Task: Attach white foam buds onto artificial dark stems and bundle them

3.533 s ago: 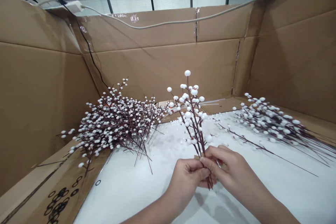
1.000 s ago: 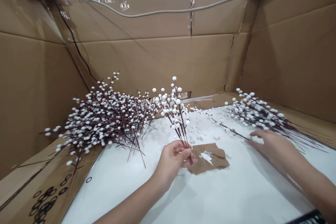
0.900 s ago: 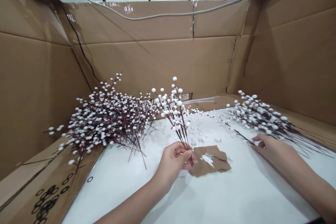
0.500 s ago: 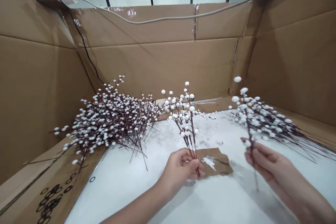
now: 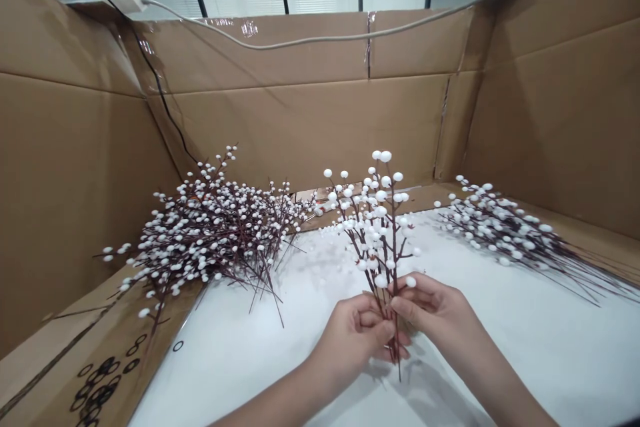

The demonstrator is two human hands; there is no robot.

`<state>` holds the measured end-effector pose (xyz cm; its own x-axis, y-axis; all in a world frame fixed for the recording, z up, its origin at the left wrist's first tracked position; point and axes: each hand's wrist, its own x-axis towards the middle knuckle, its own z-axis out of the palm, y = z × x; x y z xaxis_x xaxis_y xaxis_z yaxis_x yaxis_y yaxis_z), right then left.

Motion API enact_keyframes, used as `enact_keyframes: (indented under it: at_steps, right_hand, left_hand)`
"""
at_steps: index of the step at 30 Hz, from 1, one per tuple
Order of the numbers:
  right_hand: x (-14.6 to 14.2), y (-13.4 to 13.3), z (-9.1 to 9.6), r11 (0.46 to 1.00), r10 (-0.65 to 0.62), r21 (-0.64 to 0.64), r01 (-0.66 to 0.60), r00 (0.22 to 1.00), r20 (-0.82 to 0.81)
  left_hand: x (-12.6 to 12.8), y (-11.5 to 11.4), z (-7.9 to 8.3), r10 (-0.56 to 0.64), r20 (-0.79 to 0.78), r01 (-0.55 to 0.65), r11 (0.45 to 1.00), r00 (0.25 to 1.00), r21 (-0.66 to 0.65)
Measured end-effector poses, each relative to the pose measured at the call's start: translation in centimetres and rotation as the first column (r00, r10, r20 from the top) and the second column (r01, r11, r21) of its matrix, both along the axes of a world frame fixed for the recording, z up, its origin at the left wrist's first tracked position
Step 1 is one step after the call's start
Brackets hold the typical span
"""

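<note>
My left hand (image 5: 363, 333) is closed round the lower stems of a small bunch of white berry branches (image 5: 357, 230), which stands upright above the table. Close against it, my right hand (image 5: 430, 303) pinches the stem of one more white berry branch (image 5: 394, 233), held at the right side of the bunch. Its thin brown stem reaches below both hands. Where the stems pass through my left fingers, they are partly hidden.
A big heap of berry branches (image 5: 215, 227) lies at the left. A smaller pile of branches (image 5: 505, 223) lies at the right. Several black rings (image 5: 100, 383) are on the cardboard at front left, and one ring (image 5: 178, 345) on the white tabletop (image 5: 240, 360). Cardboard walls (image 5: 300, 127) enclose the table.
My right hand has moved left with its branch and brought it against the bunch. The bunch in my left hand has shifted slightly right. My hands now hide the brown cardboard scrap.
</note>
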<state>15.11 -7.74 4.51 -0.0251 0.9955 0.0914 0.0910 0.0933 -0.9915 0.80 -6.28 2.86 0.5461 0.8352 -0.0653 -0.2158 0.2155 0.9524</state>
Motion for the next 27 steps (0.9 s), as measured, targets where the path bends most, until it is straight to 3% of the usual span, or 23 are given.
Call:
enact_keyframes:
  at_steps: [4, 10, 16, 24, 27]
  right_hand:
    - [0.21, 0.06, 0.02, 0.988, -0.130, 0.108, 0.115, 0.980, 0.148]
    - [0.49, 0.30, 0.51, 0.973, -0.211, 0.132, 0.191, 0.964, 0.159]
    - [0.42, 0.21, 0.64, 0.974, -0.208, 0.124, 0.192, 0.970, 0.130]
    - [0.40, 0.39, 0.90, 0.974, -0.218, 0.070, 0.218, 0.976, -0.006]
    - [0.22, 0.36, 0.90, 0.970, -0.235, 0.073, 0.234, 0.972, 0.014]
  left_hand:
    - [-0.07, 0.00, -0.39, -0.025, -0.018, 0.025, 1.000, 1.000, -0.005]
    - [0.05, -0.02, -0.65, -0.080, 0.001, 0.080, 0.996, 0.997, 0.034]
    - [0.19, 0.00, -0.34, -0.061, 0.014, 0.062, 0.997, 0.998, -0.047]
    - [0.05, -0.01, 0.15, -0.055, 0.012, 0.055, 0.996, 0.998, -0.065]
    - [0.12, -0.06, 0.20, -0.056, -0.007, 0.055, 0.997, 0.998, -0.059]
